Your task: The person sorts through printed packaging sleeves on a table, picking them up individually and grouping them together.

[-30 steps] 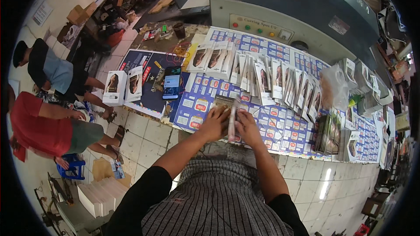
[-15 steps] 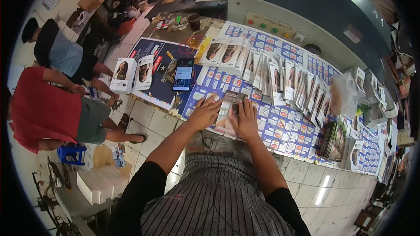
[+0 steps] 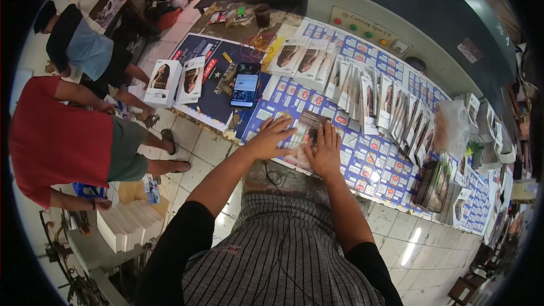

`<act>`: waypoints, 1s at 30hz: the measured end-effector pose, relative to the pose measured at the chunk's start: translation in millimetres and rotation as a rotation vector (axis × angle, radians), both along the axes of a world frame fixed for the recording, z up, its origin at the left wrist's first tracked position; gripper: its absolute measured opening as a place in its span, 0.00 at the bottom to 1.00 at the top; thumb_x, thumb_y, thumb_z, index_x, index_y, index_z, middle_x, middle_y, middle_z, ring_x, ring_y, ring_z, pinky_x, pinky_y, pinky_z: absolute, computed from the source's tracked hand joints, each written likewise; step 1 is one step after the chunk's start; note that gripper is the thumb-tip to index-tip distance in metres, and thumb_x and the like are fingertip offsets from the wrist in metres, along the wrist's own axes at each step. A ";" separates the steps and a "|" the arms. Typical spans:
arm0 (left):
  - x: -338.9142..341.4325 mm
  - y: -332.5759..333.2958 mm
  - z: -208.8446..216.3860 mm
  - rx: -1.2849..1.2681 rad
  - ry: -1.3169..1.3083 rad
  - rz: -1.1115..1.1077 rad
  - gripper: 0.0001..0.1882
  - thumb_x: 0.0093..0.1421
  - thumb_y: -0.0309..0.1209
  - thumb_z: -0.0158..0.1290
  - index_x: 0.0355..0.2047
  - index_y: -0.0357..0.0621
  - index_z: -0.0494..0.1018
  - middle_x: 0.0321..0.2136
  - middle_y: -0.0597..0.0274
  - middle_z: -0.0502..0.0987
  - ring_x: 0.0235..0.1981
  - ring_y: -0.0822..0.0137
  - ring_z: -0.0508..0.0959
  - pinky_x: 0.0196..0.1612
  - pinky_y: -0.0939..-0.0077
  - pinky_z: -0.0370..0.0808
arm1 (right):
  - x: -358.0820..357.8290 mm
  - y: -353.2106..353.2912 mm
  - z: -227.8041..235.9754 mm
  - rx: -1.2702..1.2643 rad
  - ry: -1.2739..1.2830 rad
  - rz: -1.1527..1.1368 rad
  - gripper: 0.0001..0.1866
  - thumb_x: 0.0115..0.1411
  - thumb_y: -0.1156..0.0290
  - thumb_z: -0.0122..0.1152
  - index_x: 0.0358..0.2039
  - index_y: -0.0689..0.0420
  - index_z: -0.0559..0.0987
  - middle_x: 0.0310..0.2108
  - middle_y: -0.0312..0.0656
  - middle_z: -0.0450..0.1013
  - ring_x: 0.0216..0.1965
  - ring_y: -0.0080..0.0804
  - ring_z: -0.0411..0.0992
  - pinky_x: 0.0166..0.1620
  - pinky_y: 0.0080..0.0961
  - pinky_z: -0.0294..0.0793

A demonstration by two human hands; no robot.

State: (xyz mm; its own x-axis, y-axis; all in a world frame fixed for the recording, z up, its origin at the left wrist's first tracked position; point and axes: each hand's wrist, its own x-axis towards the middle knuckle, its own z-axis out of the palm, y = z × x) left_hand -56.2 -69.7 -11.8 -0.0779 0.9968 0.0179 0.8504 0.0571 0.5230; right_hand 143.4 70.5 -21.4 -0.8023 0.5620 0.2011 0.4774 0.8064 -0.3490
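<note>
"Resting on what, the fingers?"

"The right hand lies flat on a brown printed piece, along its 3 o'clock side, fingers straight and close together. The left hand lies at its 9 o'clock side, fingers open and spread. Neither is closed round anything. Whether every left fingertip touches the piece, I cannot tell."

"Position of that piece?"

"Flat on blue printed sheets covering the tabletop, at the near edge, between the hands."

"Taking the piece as the clock's centre, what lies about it?"

"White picture-fronted packs in an overlapping row, from 12 round to 3. Clear plastic bag at 3, beyond the row. Dark stack between 3 and 4. Black phone, screen lit, between 10 and 11. Two more white packs near 10. Brown cup at 11."

"Further out?"

"Grey machine with coloured buttons, about 1 o'clock. Person in a red top at 9; another in blue and black near 10."
</note>
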 end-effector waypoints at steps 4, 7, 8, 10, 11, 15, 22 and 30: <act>-1.4 0.9 1.4 -0.012 -0.001 -0.012 0.37 0.58 0.51 0.60 0.65 0.51 0.67 0.71 0.52 0.55 0.73 0.54 0.48 0.71 0.48 0.42 | 0.4 0.6 0.3 -0.016 -0.010 0.008 0.42 0.62 0.48 0.55 0.65 0.68 0.62 0.70 0.60 0.50 0.71 0.58 0.48 0.70 0.54 0.46; -0.8 1.3 0.7 -0.032 0.015 -0.014 0.38 0.58 0.52 0.60 0.65 0.51 0.66 0.71 0.52 0.54 0.74 0.54 0.48 0.71 0.48 0.42 | 0.2 0.0 0.0 -0.013 -0.021 -0.002 0.41 0.63 0.47 0.54 0.65 0.67 0.62 0.71 0.59 0.50 0.72 0.56 0.48 0.70 0.54 0.46; -0.4 1.5 0.7 -0.048 0.022 -0.013 0.38 0.58 0.52 0.60 0.65 0.51 0.66 0.71 0.52 0.54 0.74 0.54 0.47 0.71 0.49 0.42 | 0.1 0.0 -0.4 -0.005 -0.035 -0.011 0.41 0.63 0.46 0.53 0.65 0.66 0.63 0.71 0.58 0.50 0.72 0.54 0.48 0.70 0.54 0.45; -0.5 1.4 0.7 -0.052 0.025 -0.016 0.38 0.58 0.52 0.60 0.65 0.51 0.66 0.71 0.52 0.54 0.74 0.54 0.47 0.71 0.49 0.41 | 0.2 0.0 0.0 -0.016 -0.044 -0.015 0.41 0.63 0.45 0.53 0.66 0.66 0.62 0.71 0.57 0.50 0.72 0.54 0.47 0.71 0.54 0.45; -1.0 0.8 0.8 -0.056 0.024 -0.018 0.38 0.58 0.53 0.60 0.66 0.52 0.66 0.71 0.53 0.53 0.74 0.54 0.47 0.71 0.49 0.41 | -0.3 -0.4 0.7 -0.027 -0.055 -0.016 0.41 0.63 0.45 0.52 0.66 0.65 0.62 0.71 0.56 0.49 0.72 0.53 0.47 0.71 0.54 0.44; -1.5 1.2 1.4 -0.063 0.037 -0.029 0.39 0.59 0.54 0.59 0.66 0.51 0.65 0.71 0.53 0.53 0.74 0.54 0.46 0.71 0.49 0.40 | 0.1 -0.3 0.1 -0.031 -0.040 -0.019 0.42 0.64 0.45 0.52 0.66 0.65 0.61 0.71 0.57 0.50 0.72 0.53 0.47 0.71 0.53 0.44; 0.5 7.4 3.6 -0.109 0.058 -0.047 0.39 0.59 0.55 0.58 0.66 0.50 0.65 0.72 0.53 0.52 0.74 0.55 0.45 0.72 0.49 0.40 | 7.4 3.6 9.4 -0.079 0.108 -0.023 0.40 0.62 0.52 0.59 0.65 0.67 0.63 0.69 0.60 0.53 0.69 0.57 0.52 0.69 0.52 0.50; 0.0 15.8 12.7 -0.155 0.165 -0.142 0.39 0.60 0.55 0.56 0.65 0.46 0.64 0.72 0.58 0.50 0.74 0.56 0.43 0.72 0.50 0.44 | 128.2 18.8 -1.8 0.122 0.060 -0.540 0.31 0.58 0.65 0.65 0.59 0.65 0.70 0.61 0.60 0.63 0.62 0.58 0.61 0.64 0.50 0.59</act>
State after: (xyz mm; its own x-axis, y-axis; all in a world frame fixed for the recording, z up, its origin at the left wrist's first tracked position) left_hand -56.2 -53.9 0.9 0.0539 0.9894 -0.1351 0.9285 0.0001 0.3714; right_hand 271.6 89.3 -23.2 -0.3917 0.8601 0.3269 0.8165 0.4887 -0.3073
